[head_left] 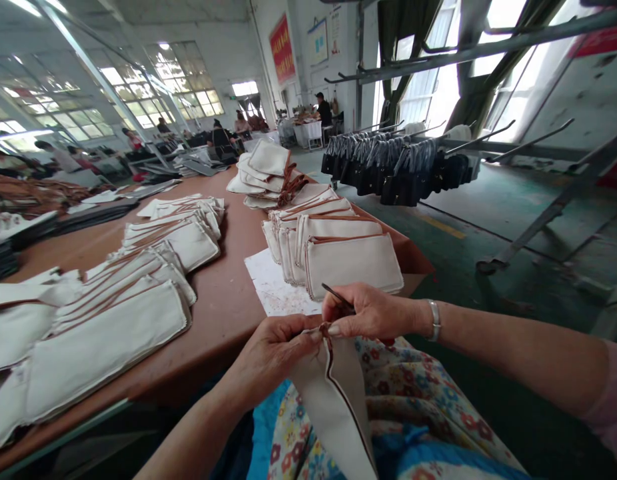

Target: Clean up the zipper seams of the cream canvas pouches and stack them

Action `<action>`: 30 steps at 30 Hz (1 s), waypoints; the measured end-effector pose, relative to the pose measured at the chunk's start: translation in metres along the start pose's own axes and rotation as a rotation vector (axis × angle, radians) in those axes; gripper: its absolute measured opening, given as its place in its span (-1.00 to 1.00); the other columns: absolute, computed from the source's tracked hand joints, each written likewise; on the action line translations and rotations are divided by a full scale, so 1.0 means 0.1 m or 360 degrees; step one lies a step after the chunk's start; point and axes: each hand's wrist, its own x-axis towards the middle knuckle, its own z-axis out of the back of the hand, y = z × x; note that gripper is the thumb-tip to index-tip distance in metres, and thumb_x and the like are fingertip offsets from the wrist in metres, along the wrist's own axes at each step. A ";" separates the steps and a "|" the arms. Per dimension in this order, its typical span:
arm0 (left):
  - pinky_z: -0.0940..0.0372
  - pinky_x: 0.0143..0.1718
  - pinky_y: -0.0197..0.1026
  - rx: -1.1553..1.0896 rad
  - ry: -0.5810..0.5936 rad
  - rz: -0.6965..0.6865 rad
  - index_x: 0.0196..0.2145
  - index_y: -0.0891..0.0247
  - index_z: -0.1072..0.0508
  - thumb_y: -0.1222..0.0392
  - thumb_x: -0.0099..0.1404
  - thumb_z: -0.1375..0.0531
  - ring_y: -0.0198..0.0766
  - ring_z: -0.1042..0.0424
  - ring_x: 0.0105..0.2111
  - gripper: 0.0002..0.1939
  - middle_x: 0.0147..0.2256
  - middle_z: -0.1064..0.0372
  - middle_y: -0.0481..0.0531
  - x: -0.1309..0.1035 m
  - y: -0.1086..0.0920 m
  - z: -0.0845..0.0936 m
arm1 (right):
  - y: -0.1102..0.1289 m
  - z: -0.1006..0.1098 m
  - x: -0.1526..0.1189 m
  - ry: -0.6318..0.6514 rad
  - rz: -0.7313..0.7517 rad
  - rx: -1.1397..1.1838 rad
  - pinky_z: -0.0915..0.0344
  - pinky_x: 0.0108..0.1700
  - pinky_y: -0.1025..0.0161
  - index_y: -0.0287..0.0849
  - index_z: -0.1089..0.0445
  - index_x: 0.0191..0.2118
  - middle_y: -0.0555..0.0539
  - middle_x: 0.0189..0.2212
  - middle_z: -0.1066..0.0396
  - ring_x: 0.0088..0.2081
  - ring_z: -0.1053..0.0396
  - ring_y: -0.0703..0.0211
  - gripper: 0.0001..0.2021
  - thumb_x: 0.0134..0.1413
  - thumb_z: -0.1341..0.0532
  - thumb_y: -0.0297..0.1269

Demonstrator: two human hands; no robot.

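My left hand [281,350] pinches the top end of a pale cream pouch piece [338,407] with a dark brown edge line running down its middle. Beside it, my right hand [368,312] has thumb and fingers closed at the same end and also holds a thin dark tool [338,298], whose tip points up and left. The piece hangs down over a flowered apron [408,393] on my lap. What lies between the fingertips is too small to make out.
Rows of cream pouches [108,347] lie on the brown table [223,293] at left. More pouches [353,260] lean on white paper [273,287] just ahead. A rack with black items [398,173] stands at right. People sit farther back.
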 end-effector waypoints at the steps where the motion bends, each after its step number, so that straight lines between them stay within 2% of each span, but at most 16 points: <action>1: -0.05 -0.48 -0.37 0.0018 -0.0010 0.0003 -0.35 0.34 -0.53 0.04 0.31 -0.22 -0.40 -0.18 -0.49 -0.72 -0.45 -0.37 -0.05 0.01 0.01 0.00 | 0.02 -0.01 0.00 -0.0042 -0.0006 -0.0031 -0.15 -0.43 0.43 -0.30 -0.35 -0.27 0.07 -0.47 -0.31 -0.47 -0.20 0.38 -0.83 0.06 -0.30 -0.32; 4: 0.00 -0.52 -0.38 0.0100 -0.0047 -0.0040 -0.40 0.34 -0.52 0.08 0.32 -0.21 -0.42 -0.11 -0.52 -0.73 -0.49 -0.31 -0.09 0.04 0.04 0.01 | 0.11 -0.04 -0.01 -0.0154 -0.0033 -0.0164 -0.10 -0.46 0.43 -0.29 -0.36 -0.32 0.09 -0.52 -0.25 -0.50 -0.13 0.40 -0.94 0.12 -0.19 -0.39; 6: -0.01 -0.52 -0.38 0.0134 -0.0062 -0.0064 -0.41 0.33 -0.52 0.09 0.32 -0.21 -0.42 -0.10 -0.52 -0.74 -0.49 -0.31 -0.10 0.06 0.05 0.00 | 0.17 -0.05 -0.03 -0.0212 -0.0024 -0.0266 -0.10 -0.44 0.42 -0.29 -0.35 -0.33 0.07 -0.51 -0.26 -0.47 -0.15 0.38 -0.92 0.15 -0.16 -0.39; 11: -0.08 -0.48 -0.37 0.0224 -0.0102 -0.0154 -0.40 0.32 -0.55 0.04 0.30 -0.22 -0.37 -0.22 -0.48 -0.72 -0.48 -0.38 -0.06 0.06 0.00 -0.04 | 0.17 -0.08 -0.05 -0.0175 -0.0006 -0.0192 -0.16 -0.42 0.41 -0.30 -0.38 -0.28 0.04 -0.46 -0.34 -0.44 -0.22 0.35 -0.83 0.07 -0.27 -0.29; 15: -0.19 -0.40 -0.35 0.0174 -0.0013 -0.0092 -0.26 0.31 -0.59 0.08 0.20 -0.32 -0.26 -0.35 -0.37 -0.76 -0.39 -0.47 0.00 0.01 -0.05 -0.02 | 0.14 -0.15 -0.05 -0.0277 0.0004 -0.0261 -0.15 -0.44 0.41 -0.29 -0.43 -0.35 0.04 -0.49 -0.40 -0.47 -0.25 0.35 -0.93 -0.03 -0.27 -0.42; 17: -0.23 -0.37 -0.33 0.0010 0.0058 -0.0008 -0.18 0.32 -0.58 0.06 0.15 -0.36 -0.22 -0.39 -0.34 -0.67 -0.34 -0.50 0.04 -0.01 -0.02 0.01 | 0.13 -0.19 -0.06 -0.0340 0.0036 -0.0256 -0.19 -0.42 0.40 -0.28 -0.44 -0.36 0.02 -0.47 -0.43 -0.45 -0.30 0.32 -0.95 -0.03 -0.27 -0.44; 19: -0.24 -0.40 -0.32 -0.0230 0.0058 0.0067 -0.19 0.37 -0.58 -0.06 0.19 -0.31 -0.21 -0.41 -0.37 -0.58 -0.36 -0.50 0.09 -0.01 0.03 0.04 | 0.12 -0.21 -0.09 -0.0378 0.0170 -0.0282 -0.24 -0.36 0.37 -0.26 -0.43 -0.36 -0.01 -0.44 -0.46 -0.41 -0.34 0.29 -0.96 -0.01 -0.27 -0.44; 22: -0.21 -0.47 -0.33 -0.0481 -0.0025 0.0188 -0.23 0.44 -0.59 -0.21 0.29 -0.15 -0.23 -0.39 -0.43 -0.43 -0.40 -0.50 0.16 0.00 0.09 0.05 | 0.11 -0.23 -0.14 -0.0388 0.0618 -0.0499 -0.29 -0.28 0.33 -0.24 -0.42 -0.35 -0.04 -0.42 -0.42 -0.36 -0.35 0.26 -0.96 0.07 -0.22 -0.48; 25: -0.17 -0.50 -0.35 -0.0475 0.0004 0.0218 -0.25 0.43 -0.60 -0.19 0.30 -0.17 -0.28 -0.36 -0.47 -0.46 -0.41 -0.50 0.16 0.00 0.08 0.02 | 0.09 -0.21 -0.18 -0.0342 0.0969 -0.0793 -0.30 -0.28 0.32 -0.23 -0.40 -0.30 -0.09 -0.39 -0.37 -0.35 -0.34 0.24 -0.91 0.18 -0.15 -0.46; 28: -0.16 -0.48 -0.33 -0.0416 0.0150 0.0211 -0.29 0.39 -0.58 -0.18 0.29 -0.19 -0.30 -0.33 -0.48 -0.51 -0.43 -0.45 0.09 -0.02 0.04 0.00 | 0.06 -0.19 -0.22 -0.0299 0.1156 -0.1063 -0.32 -0.28 0.33 -0.23 -0.39 -0.24 -0.12 -0.36 -0.37 -0.33 -0.34 0.24 -0.85 0.21 -0.08 -0.48; 30: -0.05 -0.53 -0.34 -0.0270 0.0198 0.0213 -0.38 0.38 -0.53 -0.17 0.29 -0.20 -0.37 -0.20 -0.54 -0.52 -0.50 -0.34 0.00 -0.04 0.02 0.00 | 0.04 -0.18 -0.24 -0.0311 0.1236 -0.1233 -0.31 -0.29 0.34 -0.22 -0.39 -0.24 -0.12 -0.37 -0.38 -0.34 -0.33 0.24 -0.83 0.23 -0.05 -0.46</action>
